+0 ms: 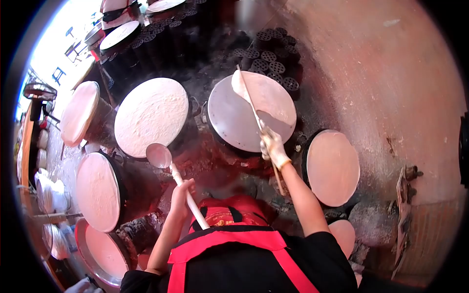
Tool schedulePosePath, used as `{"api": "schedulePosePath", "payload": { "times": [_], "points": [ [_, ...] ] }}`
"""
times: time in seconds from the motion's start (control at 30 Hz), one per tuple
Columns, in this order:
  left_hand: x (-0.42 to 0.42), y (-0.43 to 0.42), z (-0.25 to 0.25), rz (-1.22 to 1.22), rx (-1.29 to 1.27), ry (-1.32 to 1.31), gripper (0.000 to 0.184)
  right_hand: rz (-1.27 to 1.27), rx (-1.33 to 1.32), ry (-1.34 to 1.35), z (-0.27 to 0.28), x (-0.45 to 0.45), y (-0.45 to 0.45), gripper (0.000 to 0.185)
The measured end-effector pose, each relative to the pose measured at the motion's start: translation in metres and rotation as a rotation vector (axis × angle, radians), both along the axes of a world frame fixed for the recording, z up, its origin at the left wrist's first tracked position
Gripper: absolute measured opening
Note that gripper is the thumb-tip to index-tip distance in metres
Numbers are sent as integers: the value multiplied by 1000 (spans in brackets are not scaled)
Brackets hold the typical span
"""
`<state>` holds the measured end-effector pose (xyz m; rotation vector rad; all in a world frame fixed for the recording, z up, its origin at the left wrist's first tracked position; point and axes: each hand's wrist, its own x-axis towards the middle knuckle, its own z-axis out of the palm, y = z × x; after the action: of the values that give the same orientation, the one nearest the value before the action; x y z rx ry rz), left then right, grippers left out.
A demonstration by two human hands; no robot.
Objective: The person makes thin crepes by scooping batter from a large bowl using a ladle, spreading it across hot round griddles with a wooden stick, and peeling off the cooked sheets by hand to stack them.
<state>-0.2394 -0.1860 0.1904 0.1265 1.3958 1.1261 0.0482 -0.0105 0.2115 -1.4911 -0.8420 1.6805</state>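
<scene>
My left hand [181,196] is closed round the white handle of a ladle [159,156], whose round bowl is beside the lower edge of a batter-covered round top [152,117]. My right hand [274,148], in a pale glove, grips a long thin stick [251,103] that slants across another round top [229,115]. Part of that top shows bare grey; a thin white sheet [271,93] covers its upper right. A white fold [238,84] of the sheet lies against the stick near its far end. Some fingers of my right hand are hidden.
Several more pots with pale round tops stand around me, including a right one [333,168], a lower left one [97,192] and a far left one [79,113]. Perforated round briquettes [268,56] are stacked behind. A fan [40,91] stands far left. A wall [391,88] rises right.
</scene>
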Motion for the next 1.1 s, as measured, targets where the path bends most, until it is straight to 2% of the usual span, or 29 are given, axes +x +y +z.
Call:
{"api": "schedulePosePath", "payload": {
  "times": [0.1,0.17,0.2,0.23,0.33,0.43,0.57,0.7,0.73,0.77,0.83,0.9,0.93,0.97,1.1],
  "points": [
    [16,-5,6,47,-14,9,13,103,-1,50,13,55,-15,16],
    [28,-7,8,55,-10,6,18,-167,-37,-118,-26,82,-2,12],
    [34,-9,7,54,-10,9,20,-250,-114,51,-44,100,15,12],
    [40,-10,7,53,-10,12,23,-306,0,-89,-31,93,21,17],
    [68,-8,22,87,-30,-27,29,3,90,-110,-41,86,54,34],
    [94,-7,23,146,-41,-55,33,262,67,-58,-35,68,63,35],
    [115,-13,13,189,-42,-86,35,469,-8,-12,5,100,37,38],
    [129,-19,10,243,-79,-70,36,489,-114,22,7,162,50,39],
    [131,-20,10,247,-88,-67,36,430,-88,47,1,166,62,39],
    [134,-21,14,260,-94,-52,36,319,50,5,-16,164,73,39],
    [142,-16,28,281,-106,-20,36,139,48,-67,-42,146,105,37],
    [148,-14,35,300,-95,11,36,325,112,-94,-42,126,117,34],
    [150,-15,37,316,-100,11,36,408,18,-9,-46,113,117,33],
    [152,-18,38,332,-106,10,37,488,120,-68,-48,106,107,34],
    [165,-28,38,351,-161,-8,36,696,26,-3,-10,123,82,38]
  ]
}}
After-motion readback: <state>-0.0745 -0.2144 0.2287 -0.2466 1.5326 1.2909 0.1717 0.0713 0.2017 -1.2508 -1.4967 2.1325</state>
